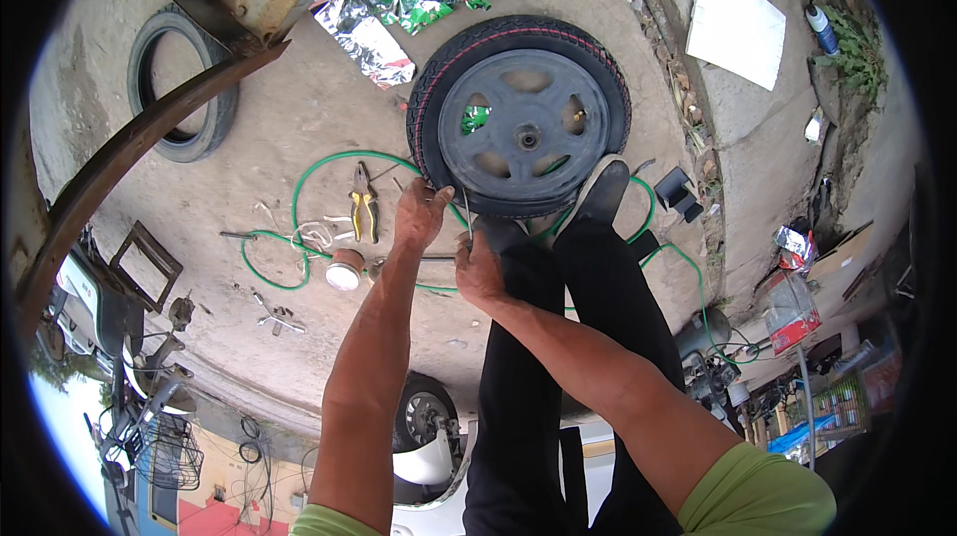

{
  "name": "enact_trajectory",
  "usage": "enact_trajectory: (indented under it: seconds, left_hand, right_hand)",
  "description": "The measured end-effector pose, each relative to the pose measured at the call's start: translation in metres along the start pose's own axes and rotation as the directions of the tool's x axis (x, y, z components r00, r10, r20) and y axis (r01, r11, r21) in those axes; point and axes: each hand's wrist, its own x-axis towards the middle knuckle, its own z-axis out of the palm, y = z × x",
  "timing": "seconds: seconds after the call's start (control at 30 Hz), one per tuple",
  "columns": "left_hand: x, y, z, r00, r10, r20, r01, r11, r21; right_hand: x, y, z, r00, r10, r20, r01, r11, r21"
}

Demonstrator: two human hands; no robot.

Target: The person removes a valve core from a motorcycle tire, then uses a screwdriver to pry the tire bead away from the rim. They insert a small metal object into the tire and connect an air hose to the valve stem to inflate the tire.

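Note:
A black tyre [428,91] with a red line round its sidewall lies flat on the ground, around a grey spoked wheel rim [478,151]. My left hand [420,216] is curled at the tyre's lower left edge. A thin rod [398,183] pokes out beside its knuckles and appears gripped in it, though the fingers hide most of it. My right hand [480,268] is closed round a slim metal tyre lever [468,208], whose far end meets the tyre beside the rim. My right shoe [607,184] rests against the tyre's lower right edge.
Green hose [295,192] loops under the wheel. Yellow-handled pliers [364,211], a small round tin [345,272] and a multi-arm wrench [278,317] lie at left. Beyond them are another tyre [217,125] and a rusty curved metal bar [161,113]. Foil wrapping [381,50] lies above.

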Motion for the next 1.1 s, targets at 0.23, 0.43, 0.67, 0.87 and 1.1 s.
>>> enact_trajectory:
  seconds: [0.23, 0.43, 0.67, 0.87, 1.1]
  left_hand:
    - [-0.005, 0.004, 0.037, 0.964, -0.163, -0.211, 0.174, 0.984, 0.038]
    - [-0.002, 0.018, 0.047, 0.919, -0.305, -0.252, 0.329, 0.942, 0.061]
    - [0.002, 0.004, 0.039, 0.942, -0.277, -0.187, 0.299, 0.949, 0.100]
    - [0.026, -0.044, 0.045, 0.960, -0.272, -0.072, 0.267, 0.961, -0.076]
    - [0.022, -0.016, 0.032, 0.953, -0.301, -0.039, 0.298, 0.952, -0.063]
  right_hand:
    - [0.010, 0.028, 0.018, 0.992, -0.108, -0.069, 0.113, 0.990, 0.079]
    - [0.018, 0.036, 0.009, 0.964, -0.233, -0.130, 0.214, 0.966, -0.146]
    - [-0.022, -0.087, -0.104, 0.748, 0.409, 0.523, -0.396, 0.907, -0.144]
    - [-0.024, -0.055, -0.191, 0.878, 0.253, 0.406, -0.057, 0.898, -0.436]
    - [0.059, -0.078, -0.225, 0.901, 0.105, 0.422, 0.352, 0.391, -0.850]
